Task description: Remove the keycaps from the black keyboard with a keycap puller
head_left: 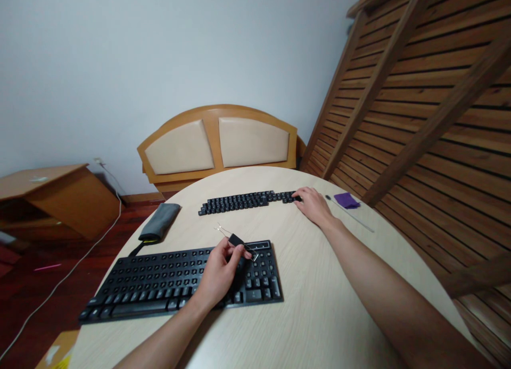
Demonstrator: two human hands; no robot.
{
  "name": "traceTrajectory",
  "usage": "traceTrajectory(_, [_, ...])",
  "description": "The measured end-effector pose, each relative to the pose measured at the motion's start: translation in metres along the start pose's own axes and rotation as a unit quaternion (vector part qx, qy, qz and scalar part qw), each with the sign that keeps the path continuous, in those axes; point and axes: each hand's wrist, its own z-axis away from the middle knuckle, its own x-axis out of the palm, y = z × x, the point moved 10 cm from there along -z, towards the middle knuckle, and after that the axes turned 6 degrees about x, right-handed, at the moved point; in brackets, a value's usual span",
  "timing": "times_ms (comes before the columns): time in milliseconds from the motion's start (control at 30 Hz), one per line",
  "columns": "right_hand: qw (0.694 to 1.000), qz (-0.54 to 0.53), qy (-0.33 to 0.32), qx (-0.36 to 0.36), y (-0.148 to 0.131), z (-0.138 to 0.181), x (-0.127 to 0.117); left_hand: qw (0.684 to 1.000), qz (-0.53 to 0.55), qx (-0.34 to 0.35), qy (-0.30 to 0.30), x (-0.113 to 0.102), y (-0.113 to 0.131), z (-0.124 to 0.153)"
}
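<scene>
Black plastic makes up the keyboard (151, 276), which in the head view lies at the near left of a pale wood-grain table (315, 300), its upper left rows showing bare square sockets while the long bar and other keys sit along its near edge. Over the right part of the keyboard is the left hand (219, 272), thumb and fingers closed on the dark handle of a wire tool (236, 240), whose thin metal prongs stick out at both ends. Beyond the keyboard, well apart from it, loose black keycaps (235, 203) stand in close rows, set out much like a keyboard layout. The right hand (313, 206), well apart from the left hand, reaches past the keyboard's far right corner, its fingertips at the right end of those keycaps; whether they pinch a keycap I cannot tell. Just beyond the keyboard's far left side lies a grey pouch (160, 222). Farther off to the keyboard's right are a thin pale stick (355, 218) with a dark tip and a purple cloth (347, 200). Past the table, beyond the keyboard, stands a wooden headboard (214, 145) with 2 cream panels.
</scene>
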Motion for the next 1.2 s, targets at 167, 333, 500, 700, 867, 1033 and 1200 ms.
traceTrajectory(167, [1.000, 0.005, 0.004, 0.006, -0.003, 0.000, -0.010, 1.000, 0.003, 0.005, -0.002, -0.001, -0.002, -0.001])
traceTrajectory(333, [1.000, -0.002, 0.012, 0.028, -0.032, -0.004, -0.043, 1.000, 0.012, 0.005, 0.004, -0.001, -0.002, -0.001])
traceTrajectory(500, [0.989, -0.073, -0.123, -0.030, -0.118, 0.029, -0.043, 0.999, 0.035, 0.014, 0.027, -0.005, 0.000, -0.001])
traceTrajectory(700, [0.961, -0.133, -0.221, -0.099, -0.188, 0.088, -0.023, 0.998, 0.038, 0.050, 0.029, -0.007, 0.007, 0.001])
traceTrajectory(867, [0.961, -0.148, -0.211, -0.097, -0.179, 0.099, -0.022, 0.996, 0.026, 0.078, 0.024, -0.007, 0.020, 0.006])
traceTrajectory(1033, [0.960, -0.169, -0.217, -0.057, -0.140, 0.101, -0.029, 0.995, -0.004, 0.098, 0.022, -0.008, 0.033, 0.010])
traceTrajectory(1200, [0.953, -0.178, -0.244, 0.005, -0.075, 0.101, -0.040, 0.993, -0.034, 0.107, 0.033, -0.015, 0.036, 0.007])
